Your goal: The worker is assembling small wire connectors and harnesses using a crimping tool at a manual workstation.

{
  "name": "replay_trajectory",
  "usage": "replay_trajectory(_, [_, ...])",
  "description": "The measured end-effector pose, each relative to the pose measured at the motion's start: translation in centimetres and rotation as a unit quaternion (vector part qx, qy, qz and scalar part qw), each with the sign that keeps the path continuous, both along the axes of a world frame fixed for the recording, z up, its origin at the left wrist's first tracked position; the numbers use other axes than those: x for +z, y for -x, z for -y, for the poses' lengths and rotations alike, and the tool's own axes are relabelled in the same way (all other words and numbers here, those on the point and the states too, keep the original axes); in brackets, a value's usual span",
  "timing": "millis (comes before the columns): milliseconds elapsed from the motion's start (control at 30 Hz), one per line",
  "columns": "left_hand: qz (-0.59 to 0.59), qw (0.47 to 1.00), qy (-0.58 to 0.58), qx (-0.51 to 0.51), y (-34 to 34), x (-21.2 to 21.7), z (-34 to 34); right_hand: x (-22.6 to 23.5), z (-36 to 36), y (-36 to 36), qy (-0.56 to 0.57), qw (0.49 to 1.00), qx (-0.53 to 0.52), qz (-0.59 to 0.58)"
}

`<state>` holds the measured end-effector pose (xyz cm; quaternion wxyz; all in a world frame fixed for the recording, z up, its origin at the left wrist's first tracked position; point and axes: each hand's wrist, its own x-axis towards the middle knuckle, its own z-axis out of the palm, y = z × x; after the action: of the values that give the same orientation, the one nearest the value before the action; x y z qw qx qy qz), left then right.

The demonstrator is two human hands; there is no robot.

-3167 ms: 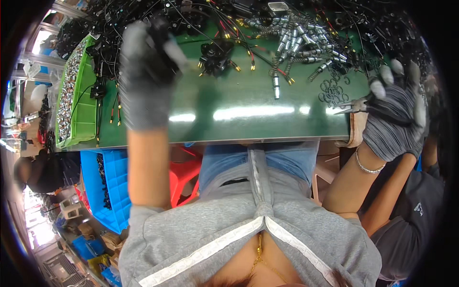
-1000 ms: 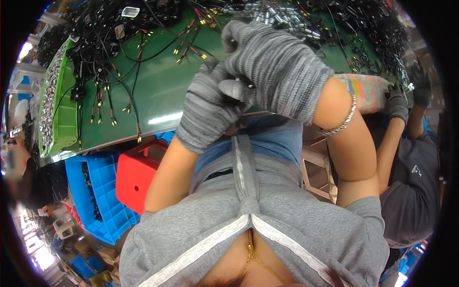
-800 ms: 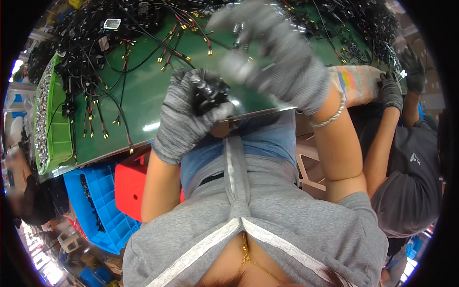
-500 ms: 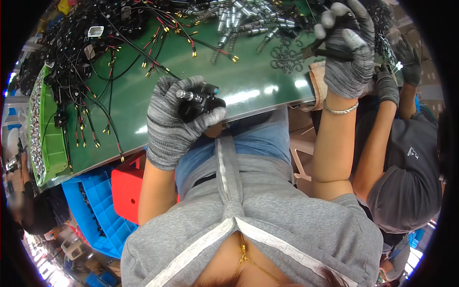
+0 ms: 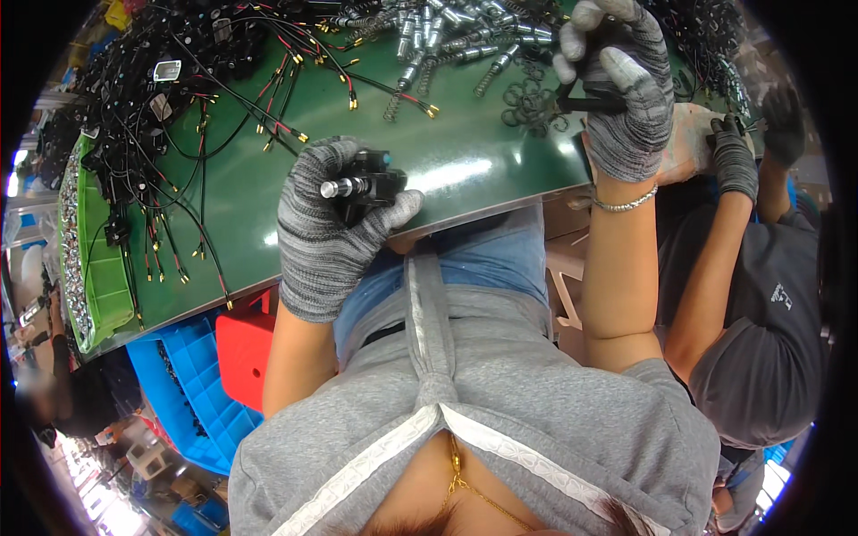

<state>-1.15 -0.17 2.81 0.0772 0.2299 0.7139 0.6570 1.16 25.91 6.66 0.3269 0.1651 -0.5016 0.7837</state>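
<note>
My left hand (image 5: 326, 232), in a grey knit glove, is closed around a black block-like part (image 5: 384, 183). A silver cylindrical plunger (image 5: 344, 188) sticks out of the part toward the left. At the upper right, my gloved right hand (image 5: 630, 98) is wrapped round a dark plier-like tool (image 5: 592, 104), much of it hidden by the fingers. The tool's tip is close to a small heap of dark open rings (image 5: 527, 103) on the green table (image 5: 349, 143). Beside the rings lie silver plungers with springs (image 5: 496, 71).
Black parts with cables and gold-tipped connectors (image 5: 152, 89) pile up at the left. A green bin (image 5: 107, 286) of small metal pieces stands at the table's left edge, with blue crates (image 5: 183, 393) and a red stool (image 5: 246, 357) below. A co-worker's gloved hands (image 5: 735, 161) are close on the right.
My right hand has shifted left with the tool, nearer the rings. My left hand stays near its place, with the black part turned slightly.
</note>
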Motion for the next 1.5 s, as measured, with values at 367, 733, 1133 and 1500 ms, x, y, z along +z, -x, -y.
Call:
replay_trajectory(367, [-0.26,0.924,0.278,0.025,1.3,2.3,-1.4,-0.8,-0.2,0.8,-0.001,0.995,-0.045,-0.086])
replay_trajectory(733, [-0.076,0.989,0.124,-0.035,2.2,0.9,-1.6,-1.3,-0.6,1.6,-0.014,0.999,0.02,-0.048])
replay_trajectory(1133, [-0.007,0.989,0.124,-0.078,1.3,1.7,-1.6,-1.8,0.1,2.0,-0.068,0.997,-0.035,-0.018])
replay_trajectory(1500, [0.127,0.99,0.055,-0.033,2.0,1.4,-0.4,-0.4,0.5,0.7,-0.109,0.993,0.002,0.054])
